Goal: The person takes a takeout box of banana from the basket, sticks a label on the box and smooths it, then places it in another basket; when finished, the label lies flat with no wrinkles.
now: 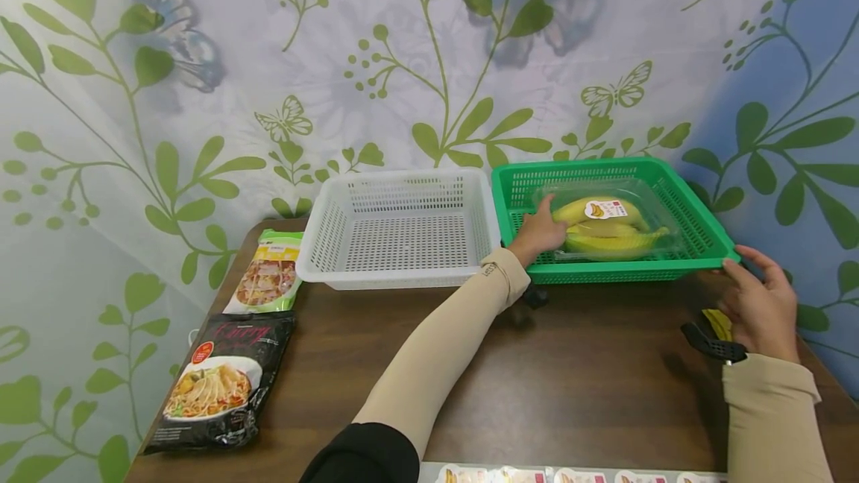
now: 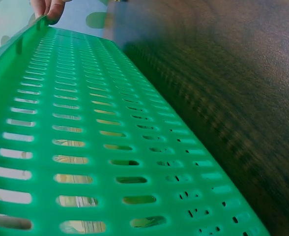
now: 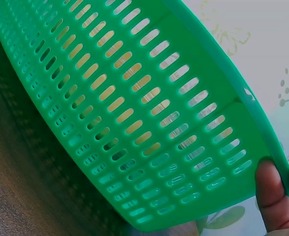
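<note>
A clear plastic box of bananas [image 1: 607, 226] with a white label lies inside the green basket [image 1: 698, 207] at the back right. Over the basket's left front part reaches my left hand [image 1: 539, 232], index finger extended and touching the left end of the box. Its other fingers are mostly hidden. At the basket's front right corner, my right hand [image 1: 765, 300] pinches the rim between thumb and fingers; the right wrist view shows the thumb [image 3: 271, 184] on the outer wall. Yellow fruit shows through the slots of the basket wall [image 2: 80, 118].
A white basket [image 1: 396, 282] stands left of the green one. A black curry noodle pack [image 1: 221, 379] and a green-and-yellow food pack [image 1: 268, 274] lie at the table's left. A strip of banana stickers [image 1: 577, 475] lies at the near edge. Something yellow [image 1: 718, 324] shows beside the right wrist.
</note>
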Demonstrator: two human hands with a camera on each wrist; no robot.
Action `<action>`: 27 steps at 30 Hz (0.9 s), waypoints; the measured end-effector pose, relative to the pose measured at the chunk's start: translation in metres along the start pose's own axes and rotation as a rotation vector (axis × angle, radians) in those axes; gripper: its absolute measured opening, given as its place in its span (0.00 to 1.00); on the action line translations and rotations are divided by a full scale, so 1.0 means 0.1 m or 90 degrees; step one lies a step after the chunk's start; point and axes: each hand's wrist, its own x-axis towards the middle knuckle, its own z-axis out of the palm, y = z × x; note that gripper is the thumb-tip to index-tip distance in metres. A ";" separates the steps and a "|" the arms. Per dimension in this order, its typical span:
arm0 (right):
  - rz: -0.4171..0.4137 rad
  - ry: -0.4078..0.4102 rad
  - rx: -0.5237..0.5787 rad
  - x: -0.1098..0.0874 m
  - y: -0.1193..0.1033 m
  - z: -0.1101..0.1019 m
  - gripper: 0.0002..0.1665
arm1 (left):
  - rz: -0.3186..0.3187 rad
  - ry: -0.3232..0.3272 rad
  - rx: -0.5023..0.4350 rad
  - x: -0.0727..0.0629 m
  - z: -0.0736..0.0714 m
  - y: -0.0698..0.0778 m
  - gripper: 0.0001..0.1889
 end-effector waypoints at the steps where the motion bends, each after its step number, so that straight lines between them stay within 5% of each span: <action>1: -0.001 -0.001 0.001 0.00 0.00 0.00 0.23 | -0.005 -0.004 0.003 0.01 0.00 0.00 0.31; 17: -0.005 -0.006 -0.003 0.00 0.01 0.00 0.23 | 0.030 0.014 0.049 -0.12 -0.06 0.02 0.30; 23: -0.005 -0.006 -0.008 0.00 0.02 0.01 0.23 | 0.015 -0.005 0.024 -0.11 -0.10 0.01 0.36; 27: -0.003 -0.001 -0.018 -0.01 0.01 0.01 0.23 | 0.042 0.002 0.024 -0.12 -0.15 0.05 0.40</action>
